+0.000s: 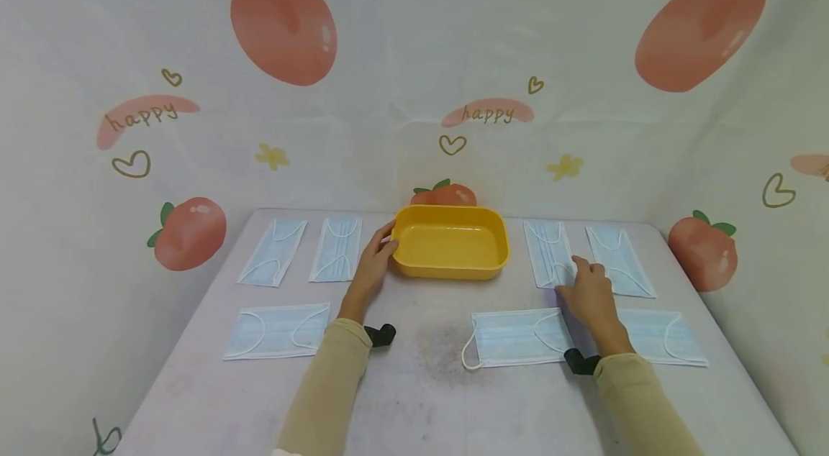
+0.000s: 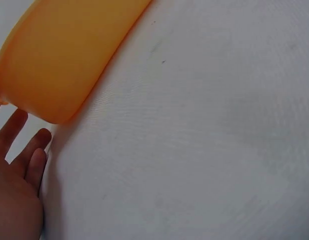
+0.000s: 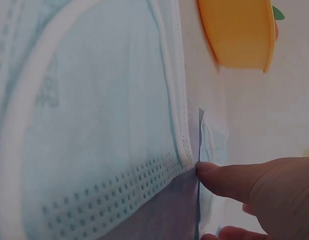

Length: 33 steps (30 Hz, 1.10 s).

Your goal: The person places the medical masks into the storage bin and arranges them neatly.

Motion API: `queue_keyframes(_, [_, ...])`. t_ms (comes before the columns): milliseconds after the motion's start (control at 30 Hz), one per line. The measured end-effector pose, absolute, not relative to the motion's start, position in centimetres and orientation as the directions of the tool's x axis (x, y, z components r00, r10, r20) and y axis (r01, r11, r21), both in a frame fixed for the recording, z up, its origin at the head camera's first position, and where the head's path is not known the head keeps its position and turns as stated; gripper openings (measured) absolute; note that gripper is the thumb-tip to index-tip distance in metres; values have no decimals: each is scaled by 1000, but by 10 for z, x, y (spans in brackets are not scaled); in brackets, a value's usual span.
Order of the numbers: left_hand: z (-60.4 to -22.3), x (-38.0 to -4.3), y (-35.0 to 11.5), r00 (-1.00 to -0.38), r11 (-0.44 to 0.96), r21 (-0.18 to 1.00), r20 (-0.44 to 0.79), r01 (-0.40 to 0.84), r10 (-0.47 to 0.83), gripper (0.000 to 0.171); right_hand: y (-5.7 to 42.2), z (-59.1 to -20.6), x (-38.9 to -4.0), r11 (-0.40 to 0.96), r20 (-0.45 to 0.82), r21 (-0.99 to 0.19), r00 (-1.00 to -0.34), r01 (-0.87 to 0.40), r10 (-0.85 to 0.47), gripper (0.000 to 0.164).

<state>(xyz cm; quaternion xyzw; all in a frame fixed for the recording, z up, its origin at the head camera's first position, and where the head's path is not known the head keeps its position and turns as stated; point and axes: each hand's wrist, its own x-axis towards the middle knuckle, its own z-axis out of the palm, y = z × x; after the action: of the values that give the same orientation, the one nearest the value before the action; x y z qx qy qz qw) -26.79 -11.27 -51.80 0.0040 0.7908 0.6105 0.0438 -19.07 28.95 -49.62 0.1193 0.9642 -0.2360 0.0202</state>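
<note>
A yellow rectangular tray (image 1: 450, 272) stands at the back middle of the table. My left hand (image 1: 372, 265) touches its left side, the fingers fairly straight in the left wrist view. My right hand (image 1: 591, 294) reaches over the right part of the table among pale blue face masks. Nothing shows gripped in it. An upright-lying mask (image 1: 547, 247) is just beyond its fingers, and a crosswise mask (image 1: 514, 337) lies nearer. In the right wrist view, the thumb (image 3: 227, 177) is close to the corner of a large foreground mask (image 3: 104, 115); whether they touch I cannot tell.
Another mask (image 1: 615, 258) lies at the back right, and one more (image 1: 660, 337) is partly behind the right forearm. To the left are two lengthwise masks, the outer mask (image 1: 272, 254) and inner mask (image 1: 337, 244), plus a crosswise mask (image 1: 278, 330). A fruit-printed cloth (image 1: 388, 82) hangs behind.
</note>
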Motion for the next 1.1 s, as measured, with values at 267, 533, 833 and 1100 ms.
queue_keyframes(267, [-518,-270,-119,-992,253,965,-94,-69,88,46,292,-495,-195,815,-125,-510,-961,275,246,80])
queue_keyframes(533, [-519,-272,-121,-988,257,963,-113,-82,107,48,300,-488,-198,762,-199,-571,-952,306,233,78])
queue_keyframes(833, [-517,-271,-121,-987,262,963,-105,-71,118,48,301,-490,-197,731,-183,-592,-941,338,286,58])
queue_keyframes(1100, [-518,-272,-122,-987,255,964,-103,-69,123,50,300,-493,-193,630,-149,-693,-924,351,351,53])
